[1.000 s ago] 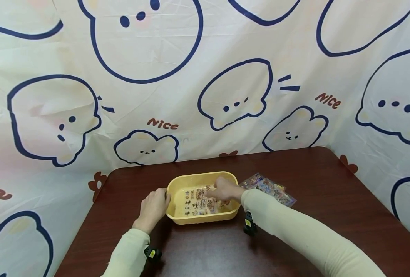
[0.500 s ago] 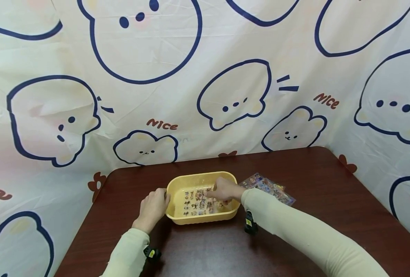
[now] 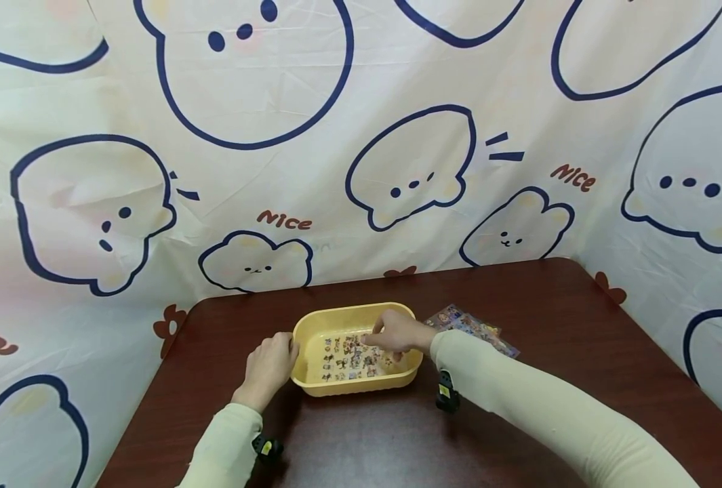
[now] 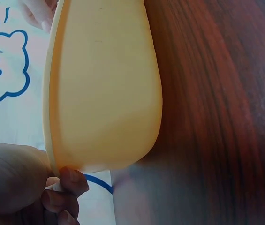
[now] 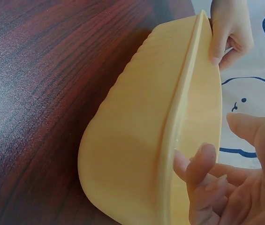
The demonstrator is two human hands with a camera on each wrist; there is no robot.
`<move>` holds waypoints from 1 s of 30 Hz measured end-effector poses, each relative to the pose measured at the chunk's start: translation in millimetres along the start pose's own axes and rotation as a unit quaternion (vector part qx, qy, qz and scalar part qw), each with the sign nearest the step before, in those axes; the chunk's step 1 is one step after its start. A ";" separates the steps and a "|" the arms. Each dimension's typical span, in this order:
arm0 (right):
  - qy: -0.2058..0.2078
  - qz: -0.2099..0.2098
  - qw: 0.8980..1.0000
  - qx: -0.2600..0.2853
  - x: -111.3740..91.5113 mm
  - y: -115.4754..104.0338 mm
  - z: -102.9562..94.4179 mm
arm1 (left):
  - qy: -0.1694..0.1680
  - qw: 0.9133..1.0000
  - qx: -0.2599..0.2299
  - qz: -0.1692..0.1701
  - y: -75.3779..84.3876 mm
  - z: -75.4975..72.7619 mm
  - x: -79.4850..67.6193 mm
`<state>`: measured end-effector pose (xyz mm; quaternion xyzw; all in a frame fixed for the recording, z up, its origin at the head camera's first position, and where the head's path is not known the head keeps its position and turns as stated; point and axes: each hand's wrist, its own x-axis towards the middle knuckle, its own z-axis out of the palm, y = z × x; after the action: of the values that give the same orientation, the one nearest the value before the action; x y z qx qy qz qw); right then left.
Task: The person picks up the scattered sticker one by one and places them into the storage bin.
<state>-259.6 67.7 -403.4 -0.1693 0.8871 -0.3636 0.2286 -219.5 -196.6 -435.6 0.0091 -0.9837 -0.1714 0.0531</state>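
Note:
A yellow plastic basin [image 3: 361,388] sits on the table, with rows of small coloured cartoon stickers [image 3: 344,359] on its bottom. My left hand [image 3: 268,369] grips the basin's left rim, fingers curled over the edge in the left wrist view, where the basin's outer wall [image 4: 106,89] fills the middle. Over the basin's right side reaches my right hand [image 3: 397,332], its index finger towards the stickers. In the right wrist view the right hand's thumb [image 5: 247,127] stands apart from the bent fingers [image 5: 202,161], with nothing visible between them. The right hand covers part of the stickers.
Several sticker sheets [image 3: 473,325] lie on the dark brown table [image 3: 550,325], right of the basin and partly behind the right forearm. A white cloth [image 3: 257,176] with blue cartoon outlines hangs along the table's back and sides.
My right hand has shifted slightly right, and more of the stickers in the basin show. The left hand keeps its grip on the rim, and the basin stays in place.

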 end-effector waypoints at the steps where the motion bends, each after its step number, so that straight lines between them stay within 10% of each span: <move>1: 0.002 -0.001 1.000 -0.001 -0.2 0.0 -0.3 | -0.001 1.000 0.000 0.000 -0.2 -0.1 -0.3; 30: 0.067 -0.012 0.998 -0.017 -16.9 6.5 -18.6 | 0.009 1.000 0.001 -0.005 1.3 1.5 -1.2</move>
<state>-256.1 90.6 -391.6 -0.1588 0.9044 -0.3615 0.1618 -218.4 -194.9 -436.7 0.0152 -0.9832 -0.1710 0.0613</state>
